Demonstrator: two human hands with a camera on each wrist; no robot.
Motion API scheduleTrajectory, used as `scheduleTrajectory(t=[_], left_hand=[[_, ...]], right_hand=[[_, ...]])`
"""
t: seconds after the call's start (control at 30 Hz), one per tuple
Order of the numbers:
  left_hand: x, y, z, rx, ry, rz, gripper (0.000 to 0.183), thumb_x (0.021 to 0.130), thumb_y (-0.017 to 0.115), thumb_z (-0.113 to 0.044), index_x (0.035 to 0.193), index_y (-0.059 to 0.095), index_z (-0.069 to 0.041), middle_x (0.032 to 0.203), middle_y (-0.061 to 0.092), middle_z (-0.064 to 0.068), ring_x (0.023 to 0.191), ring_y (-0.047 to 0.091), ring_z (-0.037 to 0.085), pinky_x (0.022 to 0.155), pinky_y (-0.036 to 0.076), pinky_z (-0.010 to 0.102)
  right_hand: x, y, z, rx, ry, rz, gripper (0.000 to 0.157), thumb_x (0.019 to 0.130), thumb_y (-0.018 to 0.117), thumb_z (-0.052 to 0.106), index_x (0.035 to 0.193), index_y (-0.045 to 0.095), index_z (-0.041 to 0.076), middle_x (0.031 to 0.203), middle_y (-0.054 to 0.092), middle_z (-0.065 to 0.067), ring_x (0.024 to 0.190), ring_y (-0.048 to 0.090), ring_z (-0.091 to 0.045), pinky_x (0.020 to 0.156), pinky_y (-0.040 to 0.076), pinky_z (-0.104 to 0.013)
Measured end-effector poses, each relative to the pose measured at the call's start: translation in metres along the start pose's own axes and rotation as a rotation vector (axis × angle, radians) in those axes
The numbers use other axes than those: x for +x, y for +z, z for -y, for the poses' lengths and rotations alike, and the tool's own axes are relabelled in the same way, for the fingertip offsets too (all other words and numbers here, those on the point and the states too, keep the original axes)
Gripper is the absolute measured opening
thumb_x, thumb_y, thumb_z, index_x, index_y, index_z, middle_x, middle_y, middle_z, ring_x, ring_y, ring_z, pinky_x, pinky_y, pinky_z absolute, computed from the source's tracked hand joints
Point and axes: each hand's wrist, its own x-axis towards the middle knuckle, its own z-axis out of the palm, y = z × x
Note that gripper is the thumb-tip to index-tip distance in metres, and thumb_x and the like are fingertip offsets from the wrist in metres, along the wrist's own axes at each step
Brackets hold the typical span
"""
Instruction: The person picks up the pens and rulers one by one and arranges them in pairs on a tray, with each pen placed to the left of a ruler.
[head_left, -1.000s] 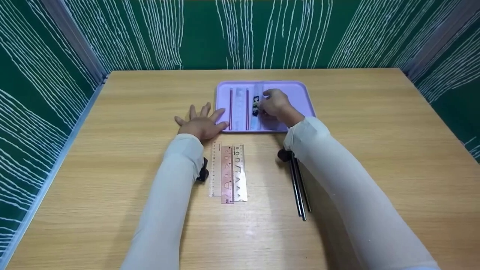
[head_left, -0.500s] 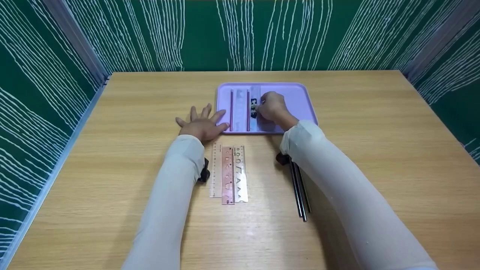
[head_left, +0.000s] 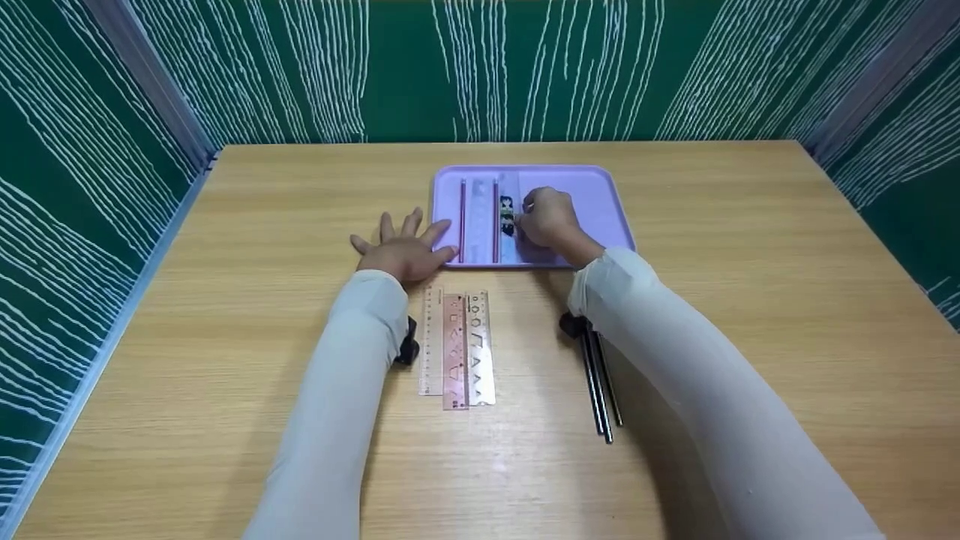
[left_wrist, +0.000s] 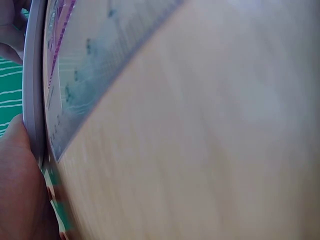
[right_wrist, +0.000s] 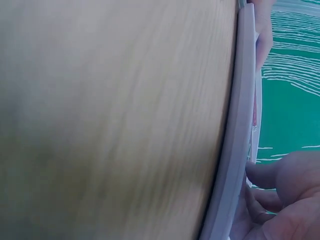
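A shallow lilac tray point(head_left: 589, 178) stands at the far middle of the table. Two thin dark-red pencils lie upright in it, a left pencil point(head_left: 463, 221) and a right pencil point(head_left: 496, 221), with a clear ruler point(head_left: 479, 225) between them. Just right of the second pencil lies a translucent ruler with dark cartoon figures point(head_left: 507, 216). My right hand point(head_left: 551, 217), fingers curled, pinches at this ruler's right edge; its fingertips are partly hidden. My left hand point(head_left: 405, 251) lies spread, palm down, with thumb and forefinger at the tray's left front corner.
Three rulers lie in front of the tray: a clear one point(head_left: 430, 345), a pink one point(head_left: 454, 352) and a stencil ruler point(head_left: 481, 349). Several slim black sticks point(head_left: 598, 386) lie beside the right forearm. Patterned green panels point(head_left: 412, 75) border the table.
The cartoon ruler has slid left, close to the right pencil, with my right hand moving along. Since then the hand has shifted very slightly right. My left hand stays in place.
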Motion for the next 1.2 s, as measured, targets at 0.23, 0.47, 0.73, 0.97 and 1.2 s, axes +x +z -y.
scheduleTrajectory(t=[0.23,0.47,0.73,0.97,1.2], left_hand=[[0.0,0.0,-0.001,-0.009,-0.004,0.012,0.07,0.097,0.028,-0.078,0.159,0.005,-0.055,0.173,-0.014,-0.004,0.154,-0.024,0.045,0.105,-0.015,0.086],[0.0,0.001,-0.001,-0.026,-0.005,0.008,0.07,0.097,0.03,-0.077,0.159,0.007,-0.054,0.173,-0.013,-0.004,0.154,-0.025,0.045,0.105,-0.016,0.086],[0.0,0.002,0.001,-0.01,-0.003,0.0,0.07,0.097,0.029,-0.077,0.16,0.007,-0.054,0.174,-0.011,-0.004,0.154,-0.023,0.046,0.105,-0.013,0.087],[0.001,0.0,0.001,-0.004,-0.004,0.0,0.07,0.097,0.028,-0.077,0.159,0.007,-0.055,0.174,-0.011,-0.003,0.154,-0.023,0.047,0.105,-0.013,0.088],[0.0,-0.001,-0.001,0.008,0.002,0.012,0.07,0.097,0.027,-0.077,0.159,0.005,-0.055,0.174,-0.012,-0.003,0.154,-0.022,0.047,0.105,-0.012,0.087]], right_hand=[[-0.01,-0.008,-0.012,0.083,-0.081,-0.033,0.047,0.104,0.057,0.026,0.144,0.054,0.002,0.129,0.065,-0.015,0.102,0.065,-0.023,0.088,0.057,-0.035],[-0.028,-0.024,-0.02,0.233,-0.092,0.013,0.048,0.105,0.057,0.027,0.146,0.051,0.002,0.119,0.062,-0.014,0.088,0.069,-0.025,0.077,0.063,-0.037],[-0.051,-0.04,-0.027,0.384,-0.075,0.089,0.053,0.104,0.06,0.029,0.149,0.043,0.009,0.128,0.053,-0.014,0.109,0.062,-0.033,0.074,0.065,-0.033],[-0.074,-0.05,-0.034,0.434,-0.11,0.101,0.056,0.1,0.066,0.032,0.146,0.04,0.012,0.126,0.05,-0.014,0.107,0.063,-0.036,0.078,0.065,-0.038],[-0.099,-0.06,-0.047,0.422,-0.122,0.13,0.061,0.098,0.068,0.035,0.146,0.039,0.013,0.13,0.049,-0.015,0.101,0.064,-0.034,0.081,0.064,-0.043]])
